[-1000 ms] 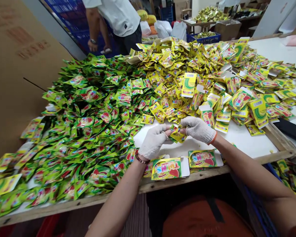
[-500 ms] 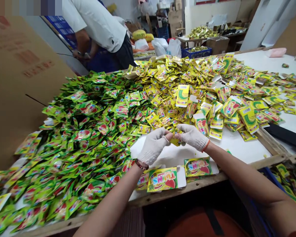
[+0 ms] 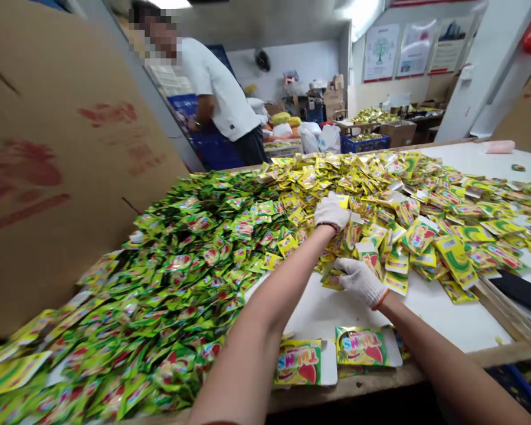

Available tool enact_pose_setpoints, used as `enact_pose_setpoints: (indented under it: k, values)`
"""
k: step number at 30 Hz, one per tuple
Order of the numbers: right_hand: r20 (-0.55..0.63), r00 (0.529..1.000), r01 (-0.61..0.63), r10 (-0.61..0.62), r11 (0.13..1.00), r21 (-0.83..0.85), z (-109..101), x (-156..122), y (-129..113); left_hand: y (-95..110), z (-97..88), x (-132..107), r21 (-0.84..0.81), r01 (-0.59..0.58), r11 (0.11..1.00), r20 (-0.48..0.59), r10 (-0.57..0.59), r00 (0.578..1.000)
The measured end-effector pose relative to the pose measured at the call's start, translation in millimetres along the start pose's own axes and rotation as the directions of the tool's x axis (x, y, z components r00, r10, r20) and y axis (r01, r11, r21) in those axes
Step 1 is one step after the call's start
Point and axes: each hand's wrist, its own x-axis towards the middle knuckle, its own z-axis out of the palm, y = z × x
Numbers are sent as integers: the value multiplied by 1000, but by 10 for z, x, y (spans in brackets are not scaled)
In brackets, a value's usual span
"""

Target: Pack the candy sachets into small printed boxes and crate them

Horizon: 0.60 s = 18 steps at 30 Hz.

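Note:
A big heap of small sachets covers the table, green ones (image 3: 177,277) on the left and yellow ones (image 3: 380,183) on the right. My left hand (image 3: 331,212), in a white knit glove, is stretched far out onto the yellow heap. Its fingers are curled over a yellow packet (image 3: 343,202) on top. Nearer to me, my gloved right hand (image 3: 359,281) rests at the heap's near edge, closed on a few yellow sachets (image 3: 331,278). Two flat "TWINS" packets (image 3: 297,361) (image 3: 361,345) lie side by side at the table's front edge.
A large cardboard sheet (image 3: 57,177) stands along the left. A person in a white shirt (image 3: 221,97) bends over blue crates (image 3: 212,147) behind the table. A black object (image 3: 522,292) lies at the right edge. Bags and boxes fill the back of the room.
My hands were together pinching sachets in front of me. The left hand has now reached forward onto the yellow heap, the right stayed near the heap's edge, and the view has tilted upward.

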Motion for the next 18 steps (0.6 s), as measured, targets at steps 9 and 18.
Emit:
enact_pose_setpoints:
  k: [9,18]
  values:
    - [82,970,-191,228,509,839,-185,19,-21,-387,-328,-414,-435,6,900,96,39,995]
    - [520,846,-531,121,282,799,-35,-88,65,-844,-651,-1513,-943,111,312,201,271,942]
